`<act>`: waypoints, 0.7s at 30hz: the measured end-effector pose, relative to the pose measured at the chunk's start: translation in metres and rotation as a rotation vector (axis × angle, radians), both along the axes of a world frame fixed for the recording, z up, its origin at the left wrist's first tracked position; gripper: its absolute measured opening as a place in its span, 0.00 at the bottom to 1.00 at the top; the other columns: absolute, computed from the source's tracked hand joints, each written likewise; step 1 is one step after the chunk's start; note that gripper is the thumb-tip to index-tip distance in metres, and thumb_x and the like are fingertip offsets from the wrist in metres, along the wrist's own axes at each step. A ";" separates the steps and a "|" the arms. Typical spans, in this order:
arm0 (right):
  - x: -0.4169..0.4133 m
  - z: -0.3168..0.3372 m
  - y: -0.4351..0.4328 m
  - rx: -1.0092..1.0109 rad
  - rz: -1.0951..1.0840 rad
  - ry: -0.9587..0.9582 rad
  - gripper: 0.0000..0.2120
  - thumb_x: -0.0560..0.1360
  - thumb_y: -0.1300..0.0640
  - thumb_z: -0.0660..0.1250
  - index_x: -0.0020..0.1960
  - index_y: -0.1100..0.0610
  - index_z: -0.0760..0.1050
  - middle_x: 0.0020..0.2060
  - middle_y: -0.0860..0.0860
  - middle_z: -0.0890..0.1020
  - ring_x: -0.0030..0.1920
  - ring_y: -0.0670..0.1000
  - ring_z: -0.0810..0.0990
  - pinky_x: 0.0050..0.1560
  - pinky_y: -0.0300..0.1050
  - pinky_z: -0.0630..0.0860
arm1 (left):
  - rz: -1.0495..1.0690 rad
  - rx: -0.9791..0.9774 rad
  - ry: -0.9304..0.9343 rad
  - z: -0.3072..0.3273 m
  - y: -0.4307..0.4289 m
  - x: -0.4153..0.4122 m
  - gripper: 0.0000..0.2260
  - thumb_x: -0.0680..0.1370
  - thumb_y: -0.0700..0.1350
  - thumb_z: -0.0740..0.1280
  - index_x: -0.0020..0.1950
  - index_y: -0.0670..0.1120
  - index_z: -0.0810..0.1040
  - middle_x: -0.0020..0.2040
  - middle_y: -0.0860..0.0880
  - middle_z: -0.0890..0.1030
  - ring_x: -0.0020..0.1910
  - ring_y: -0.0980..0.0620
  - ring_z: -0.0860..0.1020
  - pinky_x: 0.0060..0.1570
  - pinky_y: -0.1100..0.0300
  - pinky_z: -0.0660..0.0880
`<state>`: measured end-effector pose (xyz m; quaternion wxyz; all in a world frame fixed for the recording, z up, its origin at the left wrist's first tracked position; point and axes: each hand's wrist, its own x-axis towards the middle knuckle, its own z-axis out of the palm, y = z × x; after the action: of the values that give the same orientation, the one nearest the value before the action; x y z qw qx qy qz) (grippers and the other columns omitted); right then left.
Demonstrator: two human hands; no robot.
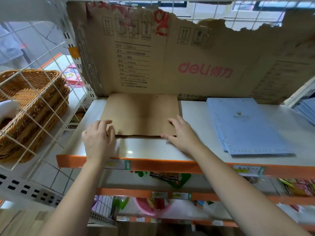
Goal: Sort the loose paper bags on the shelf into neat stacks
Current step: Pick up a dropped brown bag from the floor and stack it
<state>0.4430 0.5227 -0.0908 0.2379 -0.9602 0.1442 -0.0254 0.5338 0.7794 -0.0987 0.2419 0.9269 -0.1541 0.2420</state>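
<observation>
brown bag stack [141, 114] 12 o'clock: light, floppy, slides | left hand [99, 140] + right hand [180, 135]: fingers unclenched, pressing near corners | take by side edges

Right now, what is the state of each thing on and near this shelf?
Brown paper bags: flat, one stack, front edges even.
Blue paper bags: flat, stacked, slightly fanned.
Left hand: resting on the brown stack's left front corner.
Right hand: resting on its right front corner.
Wicker baskets: nested, behind wire grid.
Cardboard sheet: upright, top edge torn.
</observation>
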 end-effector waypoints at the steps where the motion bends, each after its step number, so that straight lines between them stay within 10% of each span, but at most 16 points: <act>1: -0.006 0.000 -0.006 0.025 0.005 -0.035 0.30 0.76 0.39 0.63 0.74 0.47 0.61 0.77 0.52 0.56 0.76 0.54 0.57 0.73 0.54 0.60 | -0.043 -0.018 0.009 0.003 -0.011 -0.003 0.08 0.77 0.40 0.64 0.55 0.42 0.79 0.51 0.43 0.80 0.51 0.39 0.76 0.51 0.46 0.67; 10: -0.101 0.010 -0.112 -0.007 -0.222 -0.278 0.12 0.78 0.57 0.65 0.60 0.57 0.77 0.67 0.56 0.72 0.69 0.56 0.67 0.67 0.45 0.62 | -0.452 0.013 0.114 0.003 -0.147 -0.060 0.11 0.79 0.47 0.62 0.60 0.46 0.77 0.58 0.46 0.78 0.58 0.46 0.73 0.57 0.48 0.68; 21: -0.200 -0.006 -0.232 0.057 -0.348 -0.101 0.23 0.71 0.45 0.73 0.62 0.54 0.76 0.70 0.56 0.68 0.72 0.52 0.63 0.68 0.49 0.65 | -0.571 0.090 0.233 0.000 -0.260 -0.126 0.16 0.79 0.54 0.57 0.61 0.50 0.75 0.62 0.50 0.77 0.59 0.50 0.75 0.59 0.49 0.70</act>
<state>0.2431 0.2912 -0.0964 0.2641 -0.9111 0.2966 -0.1101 0.4080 0.5191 -0.0984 0.2750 0.8775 -0.3899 0.0492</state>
